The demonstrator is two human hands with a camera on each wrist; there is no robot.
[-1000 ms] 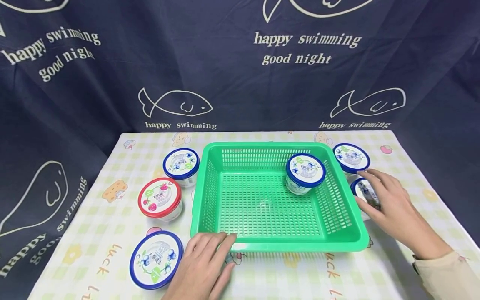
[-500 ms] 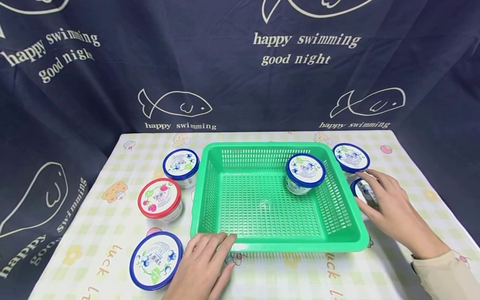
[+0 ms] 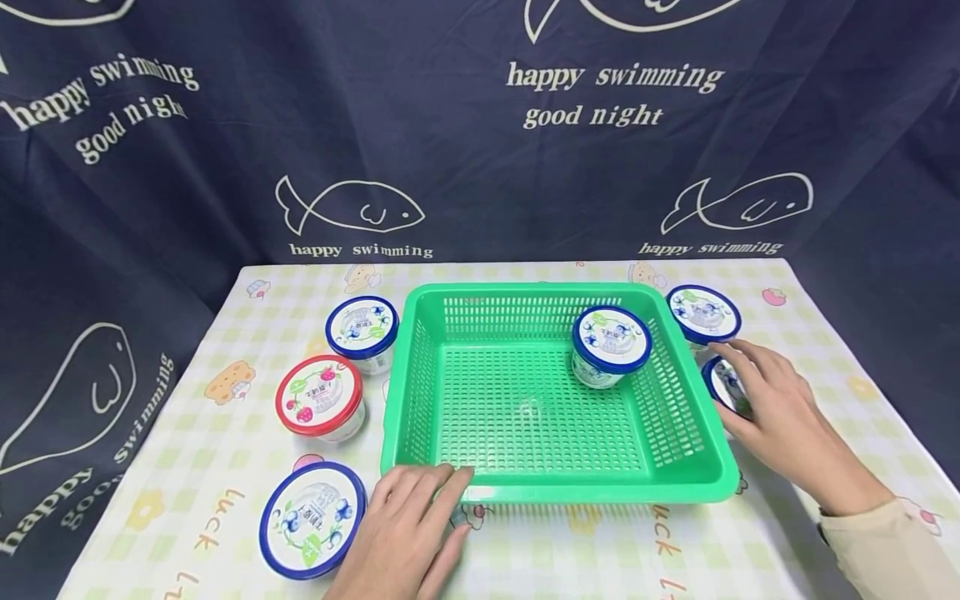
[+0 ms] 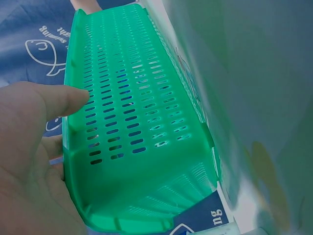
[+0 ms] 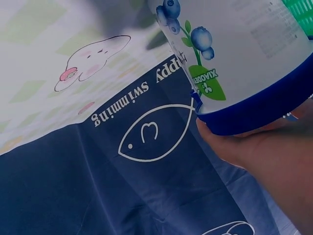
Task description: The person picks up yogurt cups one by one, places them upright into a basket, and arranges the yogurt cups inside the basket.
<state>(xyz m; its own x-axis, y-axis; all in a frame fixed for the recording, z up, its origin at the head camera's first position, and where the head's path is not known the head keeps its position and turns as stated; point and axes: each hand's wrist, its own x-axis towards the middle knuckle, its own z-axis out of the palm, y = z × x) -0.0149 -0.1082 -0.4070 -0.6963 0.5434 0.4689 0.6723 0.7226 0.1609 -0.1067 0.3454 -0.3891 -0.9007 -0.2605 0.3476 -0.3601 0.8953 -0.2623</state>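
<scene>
My left hand (image 3: 408,525) holds the near rim of a green plastic basket (image 3: 540,492) at its left corner. In the left wrist view the thumb lies against the slotted outer wall (image 4: 146,181), with the fingers over the rim. To the basket's right, my right hand (image 3: 787,417) grips a blue-lidded tub (image 3: 726,385) from above, fingers and thumb at the lid's edge; the hand covers much of the lid. Blueberries are printed on that tub's side (image 5: 244,49). Inside the basket, towards the back right, one blue-lidded tub (image 3: 611,337) stands upright.
Another blue-lidded tub (image 3: 702,312) stands just behind the held one. Left of the basket are a blue-lidded tub (image 3: 363,327), a red-lidded tub (image 3: 318,396) and a nearer blue-lidded tub (image 3: 312,518). A dark fish-print curtain (image 3: 480,150) hangs behind the checked tablecloth (image 3: 187,433).
My right hand has shifted only slightly around the tub at the right. The left hand, the basket and the other tubs stay where they were.
</scene>
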